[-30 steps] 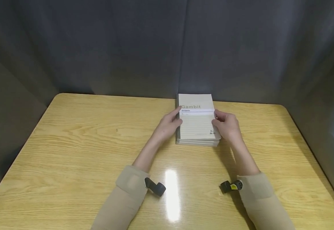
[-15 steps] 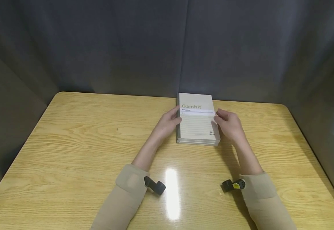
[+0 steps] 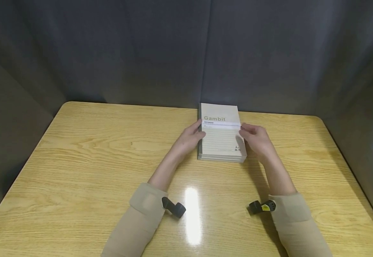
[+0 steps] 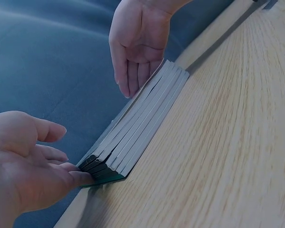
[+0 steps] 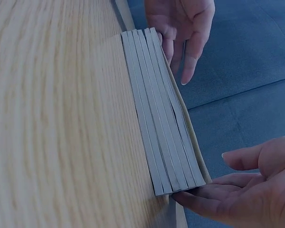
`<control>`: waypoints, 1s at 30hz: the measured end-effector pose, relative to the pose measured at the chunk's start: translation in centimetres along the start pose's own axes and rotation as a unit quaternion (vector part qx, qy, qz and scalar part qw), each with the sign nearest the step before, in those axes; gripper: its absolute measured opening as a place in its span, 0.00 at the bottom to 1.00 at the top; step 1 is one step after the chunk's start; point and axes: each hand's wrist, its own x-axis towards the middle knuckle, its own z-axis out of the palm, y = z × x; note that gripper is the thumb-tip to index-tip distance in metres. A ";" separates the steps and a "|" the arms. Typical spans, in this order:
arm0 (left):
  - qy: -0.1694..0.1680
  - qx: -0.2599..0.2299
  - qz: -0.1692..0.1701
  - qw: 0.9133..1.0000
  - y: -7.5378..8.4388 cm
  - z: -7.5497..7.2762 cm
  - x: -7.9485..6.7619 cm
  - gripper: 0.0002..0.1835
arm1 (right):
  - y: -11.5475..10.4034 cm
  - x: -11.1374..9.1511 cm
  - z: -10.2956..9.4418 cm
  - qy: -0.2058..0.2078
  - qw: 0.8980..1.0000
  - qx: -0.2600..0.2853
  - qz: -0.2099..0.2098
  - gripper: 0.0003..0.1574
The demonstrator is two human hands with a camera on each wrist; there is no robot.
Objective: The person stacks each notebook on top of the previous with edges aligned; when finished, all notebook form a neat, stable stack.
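A neat stack of several notebooks (image 3: 221,140) lies flat at the table's back edge, its pale top cover printed "Gambit". My left hand (image 3: 185,142) rests against the dark spine side, with extended fingers touching the spines and the thumb lifted in the left wrist view. On the opposite side is my right hand (image 3: 257,140). In the right wrist view its fingers touch the page edges (image 5: 156,118) near the stack's corner, while its thumb stands apart. The lower front edges of the notebooks lie nearly in line, with slim gaps between some of them.
The wooden table (image 3: 87,160) has rounded back corners. A dark curtain (image 3: 135,53) hangs right behind its back edge and along both sides. A small black camera sits at each sleeve cuff (image 3: 146,200). A bright light reflection (image 3: 192,217) shows on the tabletop.
The stack's front edges have become more even. My right hand has shifted slightly outward from the right side, then back in against it. My left hand has stayed nearly in place.
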 end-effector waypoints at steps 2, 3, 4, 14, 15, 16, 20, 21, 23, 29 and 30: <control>-0.001 0.004 -0.002 1.000 0.0 0.0 -0.1 0.35 | 0.0 0.0 0.0 -0.003 1.000 0.007 0.003 0.36; -0.002 0.006 -0.002 1.000 0.0 0.0 -0.1 0.35 | 0.0 0.0 0.0 -0.004 1.000 0.010 0.004 0.36; -0.002 0.008 -0.003 1.000 0.0 0.0 -0.1 0.35 | 0.0 0.0 0.0 -0.005 1.000 0.011 0.004 0.36; -0.005 0.013 -0.003 1.000 0.0 -0.1 -0.1 0.35 | -0.2 -0.2 -0.1 -0.005 1.000 0.010 0.015 0.37; -0.005 0.012 -0.002 1.000 0.0 -0.1 -0.1 0.35 | -0.2 -0.3 -0.1 -0.006 1.000 0.011 0.015 0.37; -0.005 0.011 -0.001 1.000 0.1 -0.1 -0.1 0.36 | -0.3 -0.3 -0.1 -0.005 1.000 0.010 0.015 0.37; -0.005 0.008 -0.005 1.000 0.1 -0.2 -0.1 0.36 | -0.3 -0.3 -0.1 -0.004 1.000 0.010 0.019 0.36; -0.005 0.009 -0.006 1.000 0.1 -0.2 -0.1 0.36 | -0.3 -0.3 -0.1 -0.005 1.000 0.011 0.020 0.36; -0.004 0.010 -0.010 1.000 0.1 -0.2 -0.1 0.36 | -0.3 -0.3 -0.1 -0.005 1.000 0.013 0.022 0.37; -0.005 0.013 -0.016 1.000 0.3 -0.3 -0.1 0.36 | -0.3 -0.4 -0.1 -0.005 1.000 0.012 0.014 0.36; -0.006 0.013 -0.017 1.000 0.3 -0.3 -0.2 0.36 | -0.3 -0.4 -0.1 -0.006 1.000 0.012 0.012 0.36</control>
